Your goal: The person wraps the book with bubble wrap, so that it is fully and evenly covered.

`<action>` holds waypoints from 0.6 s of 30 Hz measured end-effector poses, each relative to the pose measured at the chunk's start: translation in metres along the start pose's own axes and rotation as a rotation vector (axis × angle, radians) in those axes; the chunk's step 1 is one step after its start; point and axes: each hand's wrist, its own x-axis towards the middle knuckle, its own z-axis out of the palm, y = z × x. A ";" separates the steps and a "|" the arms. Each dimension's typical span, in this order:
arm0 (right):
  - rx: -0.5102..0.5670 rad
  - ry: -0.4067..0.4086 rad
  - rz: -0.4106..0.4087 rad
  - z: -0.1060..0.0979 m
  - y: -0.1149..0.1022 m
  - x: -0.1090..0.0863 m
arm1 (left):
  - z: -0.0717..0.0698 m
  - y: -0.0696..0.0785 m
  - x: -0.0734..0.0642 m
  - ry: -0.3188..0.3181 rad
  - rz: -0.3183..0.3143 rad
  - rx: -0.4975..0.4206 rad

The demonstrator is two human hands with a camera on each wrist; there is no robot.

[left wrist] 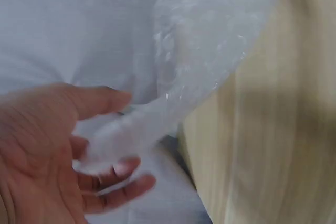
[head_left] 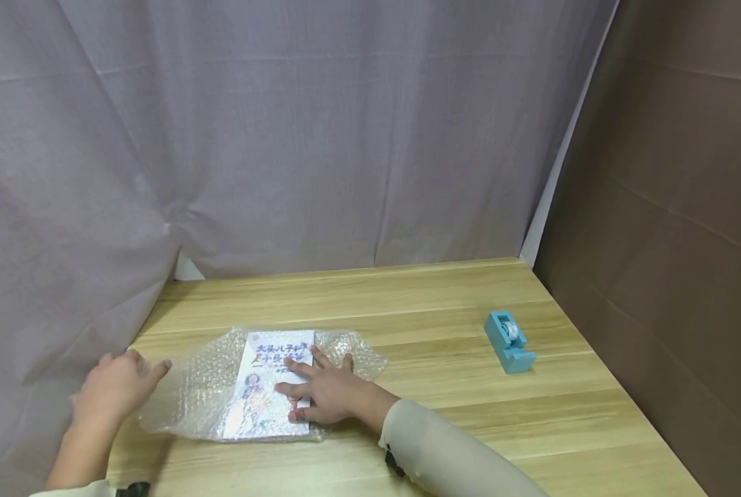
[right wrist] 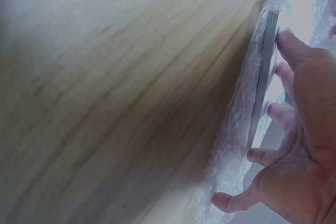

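Observation:
A white book (head_left: pixel 255 404) with a blue title and a drawn figure lies among clear bubble wrap (head_left: pixel 202 383), which spreads past it on both sides. My right hand (head_left: pixel 329 393) presses on the book's right half, fingers spread. The right wrist view shows the book's page edges (right wrist: pixel 264 72), with wrap (right wrist: pixel 236 119) bunched along them under that hand (right wrist: pixel 310 135). At the wrap's left end is my left hand (head_left: pixel 112 390). In the left wrist view, the narrow end of the wrap (left wrist: pixel 210 30) reaches between the parted thumb and fingers of this hand (left wrist: pixel 52 140), slightly blurred.
A blue tape dispenser (head_left: pixel 509 345) with a roll of tape stands on the wooden table (head_left: pixel 445 297), to the right. Grey curtain (head_left: pixel 283 138) hangs behind the table and along its left side. A brown panel (head_left: pixel 675 207) borders the right edge.

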 end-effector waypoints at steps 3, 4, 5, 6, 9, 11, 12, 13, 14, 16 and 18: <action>0.004 -0.007 0.004 0.000 -0.001 0.000 | -0.008 0.004 -0.001 0.037 0.064 -0.062; 0.005 -0.008 0.007 0.000 0.000 0.000 | -0.011 0.007 -0.001 0.038 0.078 -0.084; 0.005 -0.009 0.009 -0.001 0.000 0.000 | -0.013 0.010 -0.003 0.034 0.082 -0.112; 0.007 -0.010 0.010 -0.001 0.000 0.000 | -0.015 0.014 -0.005 0.031 0.086 -0.136; 0.014 -0.004 0.009 0.000 0.000 0.000 | -0.020 0.027 -0.012 -0.004 0.081 -0.223; 0.020 -0.002 0.006 0.000 0.000 -0.001 | -0.021 0.036 -0.018 -0.015 0.084 -0.286; 0.023 -0.001 0.004 0.001 0.000 -0.001 | -0.021 0.040 -0.021 -0.010 0.086 -0.316; 0.024 0.000 0.002 0.001 -0.001 -0.002 | -0.020 0.043 -0.023 -0.005 0.091 -0.347; 0.026 0.001 0.002 0.001 -0.001 -0.002 | -0.019 0.047 -0.025 0.003 0.101 -0.379; 0.025 0.002 0.002 0.001 -0.001 -0.002 | -0.016 0.053 -0.028 0.016 0.128 -0.447; 0.021 0.005 0.002 0.000 -0.001 -0.002 | -0.013 0.058 -0.029 -0.002 0.171 -0.542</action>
